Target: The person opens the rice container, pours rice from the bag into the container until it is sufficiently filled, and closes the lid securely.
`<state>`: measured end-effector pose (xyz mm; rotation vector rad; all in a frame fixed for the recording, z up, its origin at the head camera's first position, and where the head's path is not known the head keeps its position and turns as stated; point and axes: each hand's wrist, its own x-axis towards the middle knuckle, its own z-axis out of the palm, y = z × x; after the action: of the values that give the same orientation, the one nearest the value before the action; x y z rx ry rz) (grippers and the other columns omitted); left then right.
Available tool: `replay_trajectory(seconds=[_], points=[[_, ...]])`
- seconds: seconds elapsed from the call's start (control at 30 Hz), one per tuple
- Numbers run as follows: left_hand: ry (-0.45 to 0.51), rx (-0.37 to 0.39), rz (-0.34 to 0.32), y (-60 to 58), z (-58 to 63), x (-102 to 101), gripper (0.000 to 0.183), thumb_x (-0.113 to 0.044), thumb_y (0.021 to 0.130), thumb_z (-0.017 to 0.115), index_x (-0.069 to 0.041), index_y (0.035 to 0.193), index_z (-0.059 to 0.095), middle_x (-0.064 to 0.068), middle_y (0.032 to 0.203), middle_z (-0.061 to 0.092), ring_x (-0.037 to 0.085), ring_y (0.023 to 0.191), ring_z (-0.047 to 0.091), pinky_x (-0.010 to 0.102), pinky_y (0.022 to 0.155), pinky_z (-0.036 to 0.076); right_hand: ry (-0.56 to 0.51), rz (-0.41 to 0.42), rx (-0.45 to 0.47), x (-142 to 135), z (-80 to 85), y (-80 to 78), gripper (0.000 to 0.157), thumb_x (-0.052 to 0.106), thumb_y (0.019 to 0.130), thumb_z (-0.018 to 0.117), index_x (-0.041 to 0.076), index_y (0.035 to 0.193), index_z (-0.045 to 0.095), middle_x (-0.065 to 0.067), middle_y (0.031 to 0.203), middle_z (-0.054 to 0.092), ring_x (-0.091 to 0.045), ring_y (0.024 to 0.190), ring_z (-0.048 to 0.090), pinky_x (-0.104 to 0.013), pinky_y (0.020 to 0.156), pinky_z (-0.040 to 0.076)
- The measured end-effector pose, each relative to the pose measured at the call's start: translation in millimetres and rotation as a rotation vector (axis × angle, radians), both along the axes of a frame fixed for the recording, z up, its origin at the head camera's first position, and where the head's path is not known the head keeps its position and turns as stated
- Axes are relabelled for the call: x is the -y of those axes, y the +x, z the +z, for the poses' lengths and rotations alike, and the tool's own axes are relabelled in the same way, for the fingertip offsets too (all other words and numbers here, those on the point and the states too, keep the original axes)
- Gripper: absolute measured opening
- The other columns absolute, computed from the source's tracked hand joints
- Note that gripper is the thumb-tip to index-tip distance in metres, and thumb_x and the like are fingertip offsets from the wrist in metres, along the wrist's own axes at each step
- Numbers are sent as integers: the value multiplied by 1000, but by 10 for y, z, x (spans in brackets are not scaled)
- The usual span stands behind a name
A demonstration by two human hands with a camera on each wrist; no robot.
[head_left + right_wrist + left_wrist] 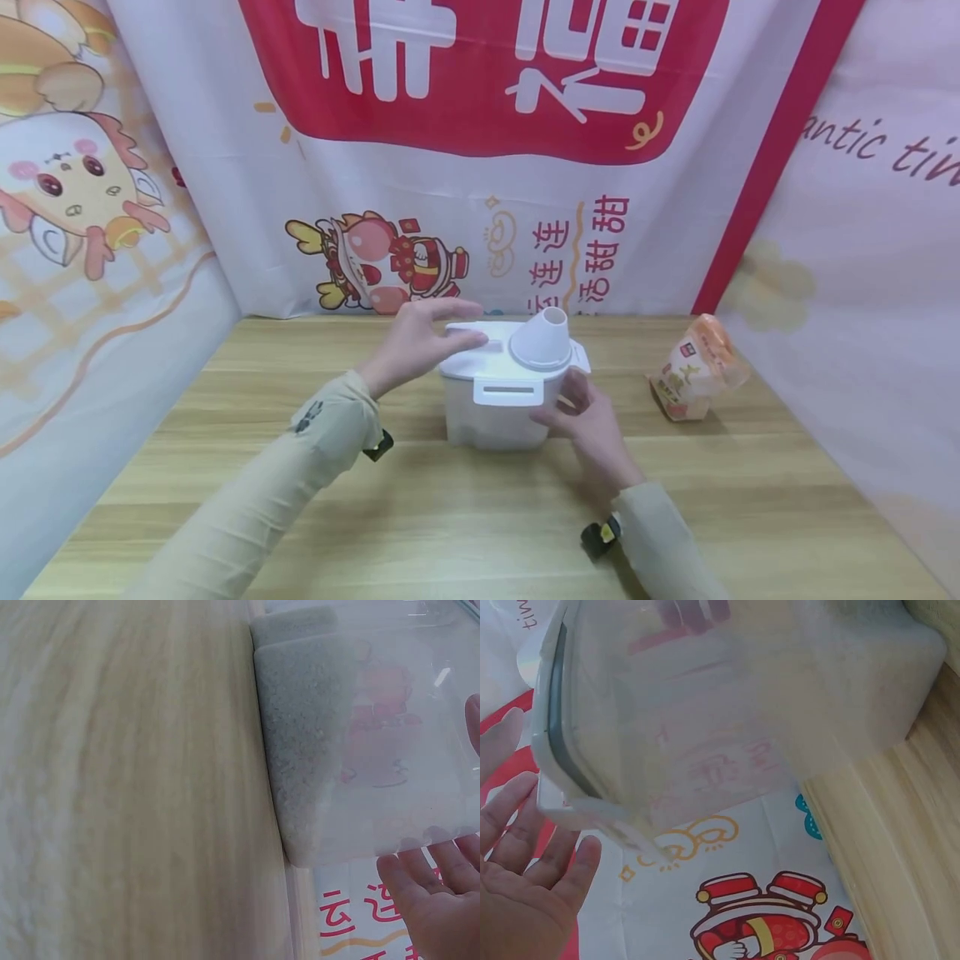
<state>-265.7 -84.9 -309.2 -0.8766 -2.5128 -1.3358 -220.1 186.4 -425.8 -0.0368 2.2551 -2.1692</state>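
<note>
A translucent rice storage container (495,427) stands upright on the table, with white grains of rice (300,742) in its lower part. Its white lid (467,363) is on, and a white cone-shaped cup (542,340) sits on the lid's right half. My left hand (408,343) is over the lid's left end, thumb and fingers spread apart; in the left wrist view its fingers lie loosely beside the lid's edge. On the container's right side my right hand (592,423) grips the wall, thumb at the front and fingers round the side.
An orange and white packet (693,371) stands at the right of the wooden table (450,525). Printed cloth hangs behind the table (240,208) and along both sides.
</note>
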Motion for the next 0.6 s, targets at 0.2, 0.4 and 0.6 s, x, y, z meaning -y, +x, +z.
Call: replay_trajectory(seconds=[0.2, 0.4, 0.6], points=[[10, 12, -4, -46, -57, -44, 36, -40, 84, 79, -22, 114, 73, -11, 113, 69, 7, 111, 58, 42, 100, 47, -5, 1, 12, -5, -2, -19, 95, 32, 63, 93, 27, 144, 46, 5, 142, 50, -20, 128, 48, -40, 105, 44], [21, 13, 4, -79, -115, -48, 31, -39, 83, 80, -24, 109, 75, -11, 109, 70, 8, 108, 60, 39, 99, 47, -25, 8, 2, -4, -24, -35, 93, 30, 63, 93, 27, 144, 46, 6, 141, 50, -19, 128, 47, -39, 105, 43], [49, 13, 30, -104, -170, -106, 31, -39, 82, 81, -23, 108, 77, -9, 110, 70, 9, 108, 61, 36, 96, 50, -49, 16, -30, -15, -43, -39, 90, 24, 66, 92, 25, 143, 47, 5, 141, 50, -18, 128, 47, -37, 106, 42]])
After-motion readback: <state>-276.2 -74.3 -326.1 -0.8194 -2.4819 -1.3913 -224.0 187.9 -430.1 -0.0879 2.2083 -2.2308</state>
